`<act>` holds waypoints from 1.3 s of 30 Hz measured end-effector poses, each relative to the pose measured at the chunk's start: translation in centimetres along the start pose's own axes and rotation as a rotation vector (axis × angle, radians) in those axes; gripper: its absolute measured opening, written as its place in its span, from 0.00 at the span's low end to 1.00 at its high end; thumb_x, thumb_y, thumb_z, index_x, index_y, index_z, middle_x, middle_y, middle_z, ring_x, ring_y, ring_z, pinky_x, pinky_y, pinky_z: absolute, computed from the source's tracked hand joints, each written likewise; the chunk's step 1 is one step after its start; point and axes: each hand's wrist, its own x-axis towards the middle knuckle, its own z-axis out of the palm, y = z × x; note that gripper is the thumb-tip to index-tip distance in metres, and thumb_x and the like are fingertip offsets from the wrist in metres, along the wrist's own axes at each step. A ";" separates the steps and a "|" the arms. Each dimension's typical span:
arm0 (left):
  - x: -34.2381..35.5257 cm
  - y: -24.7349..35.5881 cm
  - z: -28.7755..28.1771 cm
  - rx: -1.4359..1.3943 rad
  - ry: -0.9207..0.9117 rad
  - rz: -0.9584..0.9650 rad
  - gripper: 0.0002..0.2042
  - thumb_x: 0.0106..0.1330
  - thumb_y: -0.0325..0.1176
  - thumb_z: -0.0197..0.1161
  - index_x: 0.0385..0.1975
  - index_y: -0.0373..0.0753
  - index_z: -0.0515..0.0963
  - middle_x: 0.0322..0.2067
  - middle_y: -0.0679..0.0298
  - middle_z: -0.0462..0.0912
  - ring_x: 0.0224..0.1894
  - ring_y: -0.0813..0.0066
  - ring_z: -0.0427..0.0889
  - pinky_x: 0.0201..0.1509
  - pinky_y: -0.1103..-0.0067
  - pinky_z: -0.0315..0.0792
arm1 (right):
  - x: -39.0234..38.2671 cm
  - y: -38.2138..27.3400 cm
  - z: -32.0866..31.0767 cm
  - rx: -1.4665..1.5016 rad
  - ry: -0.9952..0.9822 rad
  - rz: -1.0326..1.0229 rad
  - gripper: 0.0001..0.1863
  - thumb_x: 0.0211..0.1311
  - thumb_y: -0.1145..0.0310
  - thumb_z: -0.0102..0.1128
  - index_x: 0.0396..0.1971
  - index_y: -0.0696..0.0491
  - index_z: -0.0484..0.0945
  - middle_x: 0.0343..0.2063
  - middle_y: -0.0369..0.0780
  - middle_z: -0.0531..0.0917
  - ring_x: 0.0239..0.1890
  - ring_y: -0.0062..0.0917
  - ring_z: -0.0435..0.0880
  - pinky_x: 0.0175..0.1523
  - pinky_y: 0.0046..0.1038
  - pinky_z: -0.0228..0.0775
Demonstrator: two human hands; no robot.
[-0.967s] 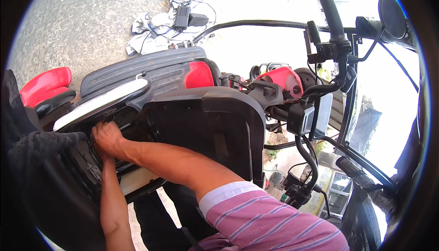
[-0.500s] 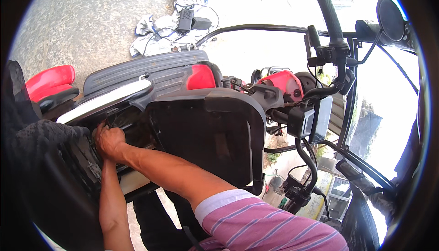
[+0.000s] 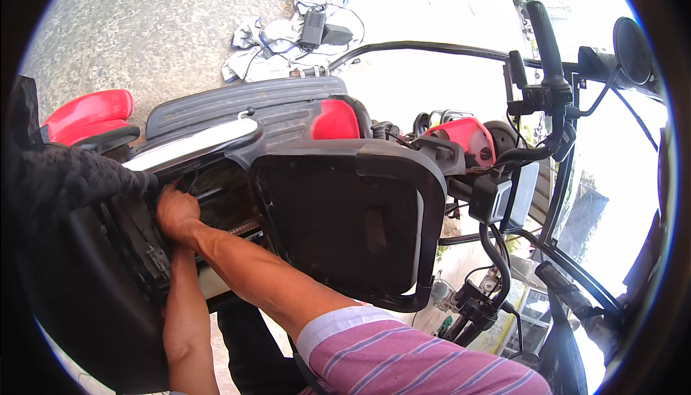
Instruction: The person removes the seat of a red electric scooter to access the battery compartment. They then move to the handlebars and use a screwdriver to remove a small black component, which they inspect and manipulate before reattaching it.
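Note:
Both my hands reach into the open compartment [image 3: 223, 197] of an electric tricycle. My right hand [image 3: 177, 211] is closed near its left end, fingers curled down beside some thin dark wires [image 3: 188, 180]; what it grips is hidden. My left forearm [image 3: 188, 323] comes up from below, and its hand is behind and under the right one, so its fingers do not show. A black panel [image 3: 338, 222] with a thick rim stands beside the compartment, to the right of my hands.
Handlebars [image 3: 551, 57] with a round mirror [image 3: 632, 50] rise at the right. A grey footboard [image 3: 245, 107] and red body panel [image 3: 335, 119] lie beyond the compartment. On the ground, a black charger-like box [image 3: 312, 29] rests on white cloth. Dark patterned fabric [image 3: 79, 179] hangs at the left.
The whole view has shifted, so the vehicle appears farther right. My hands stay together in the compartment, and the left hand is now more covered by the right.

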 end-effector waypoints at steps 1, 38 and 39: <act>0.0 0.1 -0.1 -0.013 0.000 -0.001 0.21 0.67 0.41 0.62 0.57 0.40 0.72 0.55 0.58 0.77 0.57 0.67 0.76 0.60 0.72 0.69 | 0.0 -0.4 -0.4 0.056 0.015 0.069 0.21 0.62 0.65 0.56 0.50 0.65 0.75 0.42 0.51 0.87 0.44 0.42 0.88 0.50 0.37 0.80; -18.1 13.1 -16.5 0.157 -0.286 -0.024 0.15 0.63 0.47 0.60 0.31 0.40 0.82 0.32 0.51 0.86 0.39 0.47 0.84 0.42 0.56 0.75 | -16.1 6.5 -8.2 0.628 0.142 0.028 0.20 0.57 0.61 0.57 0.47 0.57 0.74 0.42 0.53 0.83 0.50 0.49 0.81 0.55 0.45 0.71; -18.1 13.4 -17.0 0.162 -0.314 -0.039 0.16 0.62 0.48 0.59 0.31 0.40 0.83 0.32 0.50 0.86 0.40 0.47 0.84 0.44 0.56 0.76 | -17.1 7.2 -8.0 0.639 0.187 0.001 0.20 0.57 0.62 0.58 0.46 0.57 0.74 0.41 0.52 0.83 0.49 0.49 0.81 0.54 0.45 0.71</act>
